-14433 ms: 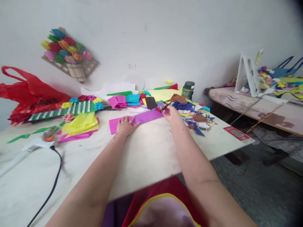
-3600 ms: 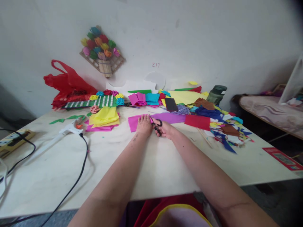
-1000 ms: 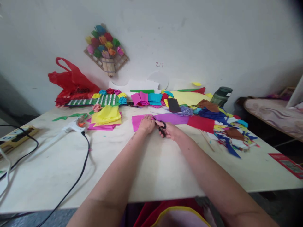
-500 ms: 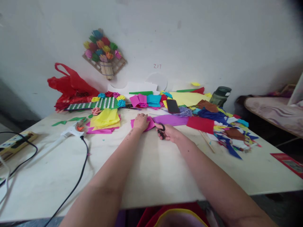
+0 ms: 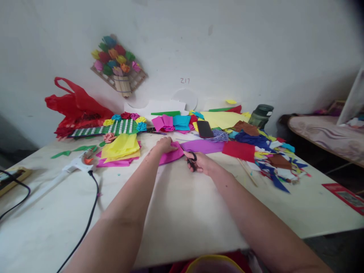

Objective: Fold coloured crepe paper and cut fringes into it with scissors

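My left hand [image 5: 164,145] has its fingers closed on magenta paper [image 5: 172,154] lying on the table. Black scissors [image 5: 192,160] are gripped in my right hand [image 5: 201,163], their blades pointing at the right edge of that paper. A purple paper strip [image 5: 202,146] stretches away to the right, beside a red paper piece [image 5: 239,150]. Left of my left hand, yellow sheets [image 5: 121,148] rest on magenta ones.
Behind my hands lie a phone [image 5: 205,129], cyan paper [image 5: 182,121] and paper flowers. Paper scraps [image 5: 280,161] and a green bottle [image 5: 261,115] are at the right. A white device [image 5: 81,163] with a black cable lies left, near a red bag [image 5: 76,102].
The view has turned slightly right. My left hand has shifted left relative to the scissors, and more of the magenta paper shows between my hands.
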`<control>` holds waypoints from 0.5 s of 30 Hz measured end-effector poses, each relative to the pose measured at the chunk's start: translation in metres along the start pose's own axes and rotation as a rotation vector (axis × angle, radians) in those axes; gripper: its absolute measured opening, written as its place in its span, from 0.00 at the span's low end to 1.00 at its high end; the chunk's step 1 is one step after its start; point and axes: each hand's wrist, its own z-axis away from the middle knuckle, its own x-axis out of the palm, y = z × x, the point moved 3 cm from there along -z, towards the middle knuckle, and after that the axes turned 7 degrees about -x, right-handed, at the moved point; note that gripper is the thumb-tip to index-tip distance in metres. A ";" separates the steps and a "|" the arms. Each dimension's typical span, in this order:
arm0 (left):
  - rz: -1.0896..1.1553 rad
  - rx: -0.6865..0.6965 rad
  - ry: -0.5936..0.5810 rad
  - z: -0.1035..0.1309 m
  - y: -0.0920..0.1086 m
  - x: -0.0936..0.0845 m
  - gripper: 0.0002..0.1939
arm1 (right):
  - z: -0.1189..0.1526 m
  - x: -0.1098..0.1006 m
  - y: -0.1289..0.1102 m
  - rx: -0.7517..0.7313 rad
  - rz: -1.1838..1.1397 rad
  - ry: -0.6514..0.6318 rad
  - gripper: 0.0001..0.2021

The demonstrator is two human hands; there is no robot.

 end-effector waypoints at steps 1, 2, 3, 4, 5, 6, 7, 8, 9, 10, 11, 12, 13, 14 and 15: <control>0.001 0.000 -0.024 -0.001 0.000 -0.001 0.33 | 0.000 0.000 0.000 -0.008 0.000 -0.005 0.17; -0.007 0.000 -0.044 -0.002 0.000 -0.002 0.33 | 0.000 0.000 0.000 -0.014 -0.002 -0.011 0.17; -0.020 0.003 -0.058 -0.003 0.000 -0.004 0.33 | 0.000 0.000 0.000 -0.018 -0.004 -0.016 0.17; -0.035 0.006 -0.069 -0.004 0.000 -0.005 0.33 | 0.000 0.000 0.000 -0.020 -0.007 -0.020 0.17; -0.047 0.007 -0.077 -0.006 0.000 -0.006 0.33 | 0.000 -0.001 0.000 -0.021 -0.010 -0.022 0.17; -0.052 0.004 -0.089 -0.007 0.001 -0.007 0.33 | 0.000 -0.001 0.000 -0.022 -0.013 -0.024 0.17; -0.049 0.000 -0.103 -0.008 0.001 -0.008 0.32 | -0.001 -0.001 0.000 -0.022 -0.014 -0.027 0.16; -0.043 -0.004 -0.118 -0.008 0.002 -0.009 0.32 | -0.001 -0.001 0.001 -0.023 -0.015 -0.029 0.17; -0.038 -0.006 -0.133 -0.009 0.003 -0.009 0.31 | -0.001 -0.001 0.001 -0.024 -0.015 -0.032 0.17; -0.036 -0.007 -0.144 -0.008 0.004 -0.010 0.31 | -0.001 -0.001 0.001 -0.026 -0.015 -0.034 0.17; -0.035 -0.008 -0.146 -0.007 0.005 -0.011 0.30 | -0.001 -0.001 0.001 -0.026 -0.015 -0.035 0.17; -0.031 -0.006 -0.142 -0.006 0.006 -0.012 0.30 | -0.001 -0.002 0.001 -0.024 -0.016 -0.032 0.17; -0.020 -0.002 -0.133 -0.005 0.007 -0.013 0.29 | -0.002 -0.002 0.001 -0.022 -0.017 -0.030 0.17; -0.002 0.002 -0.124 -0.003 0.008 -0.013 0.29 | -0.002 -0.002 0.001 -0.022 -0.020 -0.029 0.17; 0.023 0.010 -0.111 -0.002 0.009 -0.014 0.28 | -0.002 -0.002 0.001 -0.023 -0.021 -0.029 0.17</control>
